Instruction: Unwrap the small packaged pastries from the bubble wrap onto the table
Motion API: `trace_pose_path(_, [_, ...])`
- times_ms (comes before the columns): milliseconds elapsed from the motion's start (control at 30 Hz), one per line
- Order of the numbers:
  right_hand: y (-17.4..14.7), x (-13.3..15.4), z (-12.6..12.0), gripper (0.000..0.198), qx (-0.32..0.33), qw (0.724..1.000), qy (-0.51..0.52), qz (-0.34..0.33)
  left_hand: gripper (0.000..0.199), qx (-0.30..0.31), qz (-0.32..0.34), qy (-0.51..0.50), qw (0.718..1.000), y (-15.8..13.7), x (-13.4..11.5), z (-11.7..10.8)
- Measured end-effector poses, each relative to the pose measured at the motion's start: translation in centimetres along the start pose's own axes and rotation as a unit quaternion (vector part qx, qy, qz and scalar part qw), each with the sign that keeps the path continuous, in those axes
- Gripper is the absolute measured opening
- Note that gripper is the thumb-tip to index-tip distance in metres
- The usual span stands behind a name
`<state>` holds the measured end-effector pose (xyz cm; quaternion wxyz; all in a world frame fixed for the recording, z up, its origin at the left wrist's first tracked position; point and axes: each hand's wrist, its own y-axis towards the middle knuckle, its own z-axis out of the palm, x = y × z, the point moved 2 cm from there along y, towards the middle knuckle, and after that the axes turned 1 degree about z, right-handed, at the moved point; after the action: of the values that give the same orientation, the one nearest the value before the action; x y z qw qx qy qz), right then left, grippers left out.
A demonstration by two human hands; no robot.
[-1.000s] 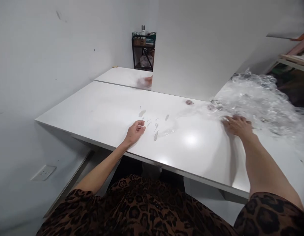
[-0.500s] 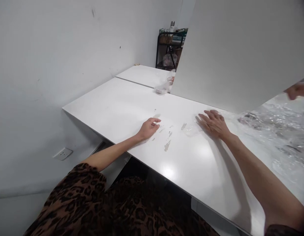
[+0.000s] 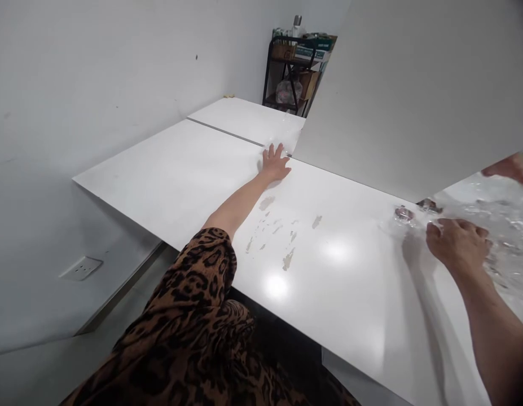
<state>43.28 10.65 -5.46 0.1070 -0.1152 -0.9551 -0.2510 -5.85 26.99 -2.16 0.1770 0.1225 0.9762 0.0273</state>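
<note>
My left hand reaches across the white table, its fingers spread over a piece of clear plastic near the seam between two tabletops. Nothing shows in its grasp. At the right, my right hand rests among crumpled clear plastic bags, its fingers bent and the tips hidden, so I cannot tell whether it grips any. Left of its thumb lies a small clear packet with something reddish inside.
A tall pale panel stands upright along the table's far edge. Beyond its right edge another person's hand shows, blurred. Grey worn patches mark the tabletop. A black shelf rack stands at the back; a wall socket is at left.
My left hand has moved forward from the worn patches to the plastic by the seam, its fingers spreading. My right hand has slid right into the plastic pile, and the film beneath it has shifted right.
</note>
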Motion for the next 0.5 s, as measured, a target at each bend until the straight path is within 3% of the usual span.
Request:
trace_pose_path(100, [-3.3,3.8,-3.3,0.055,-0.011,0.998,0.001,-0.057,0.074,0.028,-0.025,-0.018,0.999,0.4,-0.1,0.4])
trace_pose_path(200, [-5.8,8.0,-5.1,0.058,-0.015,0.994,0.046,-0.102,0.075,0.034,-0.003,-0.058,0.998,-2.6,-0.8,0.3])
trace_pose_path(300, [-7.6,12.0,-5.1,0.06,0.009,0.986,0.138,-0.091,0.08,0.056,0.072,-0.1,0.991,-9.0,-2.0,-0.1])
trace_pose_path(400, [-9.7,16.6,-4.2,0.055,0.08,0.969,0.221,-0.074,0.086,0.104,0.132,-0.135,0.976,-17.2,-3.0,-0.4])
trace_pose_path(500, [-11.9,21.5,-3.3,0.045,0.141,0.953,0.233,-0.13,0.089,0.162,0.17,-0.16,0.959,-25.0,-3.6,-0.3])
